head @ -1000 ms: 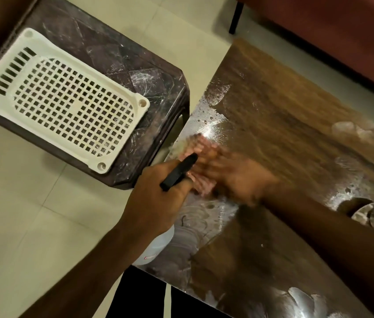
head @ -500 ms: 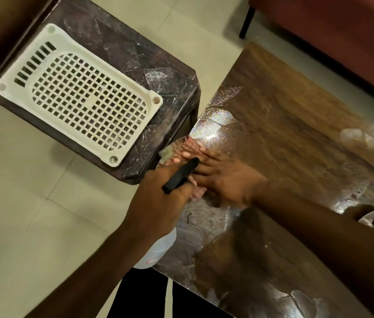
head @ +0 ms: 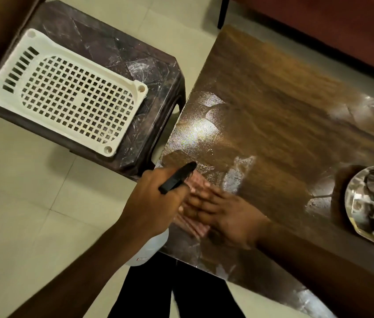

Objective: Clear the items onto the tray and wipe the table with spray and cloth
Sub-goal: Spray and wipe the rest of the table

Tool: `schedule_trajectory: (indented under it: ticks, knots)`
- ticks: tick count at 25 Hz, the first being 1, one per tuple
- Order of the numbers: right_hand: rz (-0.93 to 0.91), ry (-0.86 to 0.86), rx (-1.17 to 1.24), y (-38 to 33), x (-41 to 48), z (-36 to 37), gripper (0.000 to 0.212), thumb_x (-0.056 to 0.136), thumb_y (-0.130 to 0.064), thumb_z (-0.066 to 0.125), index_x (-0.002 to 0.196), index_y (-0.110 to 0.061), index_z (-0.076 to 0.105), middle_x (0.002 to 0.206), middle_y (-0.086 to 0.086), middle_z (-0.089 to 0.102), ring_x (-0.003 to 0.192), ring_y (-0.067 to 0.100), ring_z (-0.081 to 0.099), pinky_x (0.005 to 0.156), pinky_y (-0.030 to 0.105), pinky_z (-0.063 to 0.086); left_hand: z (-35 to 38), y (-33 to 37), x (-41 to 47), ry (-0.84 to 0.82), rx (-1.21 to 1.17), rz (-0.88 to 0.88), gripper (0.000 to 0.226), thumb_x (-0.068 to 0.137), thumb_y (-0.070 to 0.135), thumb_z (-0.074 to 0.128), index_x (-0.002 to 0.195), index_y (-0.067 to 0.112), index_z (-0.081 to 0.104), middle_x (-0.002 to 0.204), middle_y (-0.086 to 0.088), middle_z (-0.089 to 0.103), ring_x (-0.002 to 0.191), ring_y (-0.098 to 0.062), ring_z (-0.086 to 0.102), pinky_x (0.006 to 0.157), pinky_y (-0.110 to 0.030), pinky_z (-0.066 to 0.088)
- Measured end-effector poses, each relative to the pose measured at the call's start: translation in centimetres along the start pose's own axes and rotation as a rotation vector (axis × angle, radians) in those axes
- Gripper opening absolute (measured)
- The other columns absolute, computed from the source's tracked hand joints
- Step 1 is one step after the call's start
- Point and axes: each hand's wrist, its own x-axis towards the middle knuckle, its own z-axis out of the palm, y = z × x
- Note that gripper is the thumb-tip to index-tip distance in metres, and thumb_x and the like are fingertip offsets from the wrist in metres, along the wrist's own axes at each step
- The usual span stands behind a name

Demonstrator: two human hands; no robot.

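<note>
Cloth (head: pixel 198 229) soft, limp: we are pressing it flat on worktop (head: pixel 273 111) under right grip (head: pixel 222 212), fingers straight. Left grip (head: pixel 156 203) wrapping spray bottle (head: pixel 151 246) neck; bottle likely light, slippery.

The desk (head: pixel 273 99) shows a glossy wood-grain top with wet streaks. The tray (head: pixel 349 203) is mirror-bright metal; the perforated basket (head: pixel 4 88) is matt white plastic on a scuffed dark plastic stool (head: pixel 103 44).
</note>
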Motion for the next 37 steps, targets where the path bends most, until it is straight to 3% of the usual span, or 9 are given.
schedule_trajectory:
  ticks: [3,9,13,16,20,24,30,35,37]
  knots:
    - [-0.049,-0.045,-0.082,3.2,-5.2,-0.4,0.071,0.102,-0.043,0.041,0.169,-0.028,0.027,0.178,0.0,0.017,0.167,0.022,0.007,0.134,0.046,0.008,0.7,-0.2,-1.4,-0.021,-0.011,0.017,0.027,0.088,0.032,0.064,0.081,0.007,0.069,0.07,-0.03,0.065,0.055,-0.05,0.055,0.052,-0.062,0.049]
    - [1.164,0.451,0.297,4.2,-5.2,-1.6,0.069,0.104,-0.024,0.042,0.17,-0.018,0.022,0.179,0.009,0.016,0.167,0.027,0.009,0.134,0.052,0.013,3.1,-0.6,-6.2,-0.032,0.029,-0.085,0.032,0.083,0.046,0.067,0.082,0.015,0.072,0.079,-0.023,0.071,0.055,-0.043,0.06,0.063,-0.063,0.055]
    - [0.456,0.232,0.049,-4.6,-4.7,2.7,0.07,0.105,-0.037,0.039,0.17,-0.021,0.022,0.178,0.004,0.016,0.167,0.026,0.005,0.135,0.048,0.006,4.9,-2.0,-10.0,-0.09,0.028,-0.149,0.038,0.078,0.054,0.066,0.088,0.017,0.068,0.051,-0.002,0.054,0.049,-0.021,0.051,0.058,-0.045,0.046]
    - [0.039,0.069,-0.038,-7.5,-9.4,5.5,0.067,0.108,-0.037,0.047,0.17,-0.028,0.023,0.179,-0.001,0.012,0.167,0.021,0.005,0.135,0.045,0.01,6.0,-3.8,-12.3,-0.086,-0.009,-0.114,0.018,0.083,0.042,0.066,0.094,0.03,0.073,0.056,-0.007,0.059,0.045,-0.013,0.053,0.055,-0.044,0.046]
    - [0.676,0.307,0.067,-8.2,-14.9,7.3,0.07,0.103,-0.035,0.043,0.17,-0.026,0.024,0.178,0.003,0.021,0.167,0.023,0.013,0.129,0.058,0.025,6.1,-6.0,-14.2,-0.049,-0.022,-0.051,0.017,0.09,0.036,0.07,0.083,0.02,0.074,0.06,-0.018,0.057,0.044,-0.02,0.052,0.05,-0.047,0.045]
    - [1.444,0.655,0.383,-15.7,-9.9,8.8,0.074,0.097,-0.025,0.035,0.169,-0.016,0.026,0.178,0.009,0.02,0.167,0.028,0.01,0.133,0.058,0.011,5.8,-7.8,-15.2,-0.04,0.029,-0.038,0.034,0.09,0.032,0.065,0.075,0.001,0.061,0.057,-0.023,0.049,0.046,-0.039,0.049,0.051,-0.056,0.046]
    - [0.674,0.313,0.178,-19.2,-10.9,11.2,0.068,0.107,-0.03,0.04,0.172,-0.025,0.018,0.181,-0.002,0.011,0.167,0.021,0.008,0.134,0.049,0.01,5.0,-8.5,-15.6,-0.041,0.025,-0.049,0.027,0.087,0.034,0.067,0.084,0.007,0.07,0.068,-0.023,0.065,0.052,-0.043,0.057,0.054,-0.058,0.05]
    - [1.413,0.648,0.403,-20.9,-9.7,10.6,0.064,0.105,-0.019,0.037,0.168,-0.015,0.03,0.178,0.003,0.02,0.167,0.023,0.01,0.133,0.057,0.014,2.8,-8.4,-15.2,0.046,-0.024,-0.066,0.025,0.088,0.04,0.068,0.084,0.016,0.073,0.074,-0.025,0.069,0.056,-0.05,0.061,0.053,-0.059,0.051]
    - [1.516,0.746,0.478,-22.1,-4.1,9.3,0.067,0.103,-0.017,0.04,0.169,-0.016,0.029,0.178,0.006,0.021,0.167,0.025,0.01,0.135,0.053,0.008,2.0,-8.4,-14.8,0.066,-0.039,-0.083,0.025,0.087,0.039,0.067,0.081,0.015,0.071,0.073,-0.024,0.068,0.054,-0.049,0.061,0.053,-0.06,0.051]
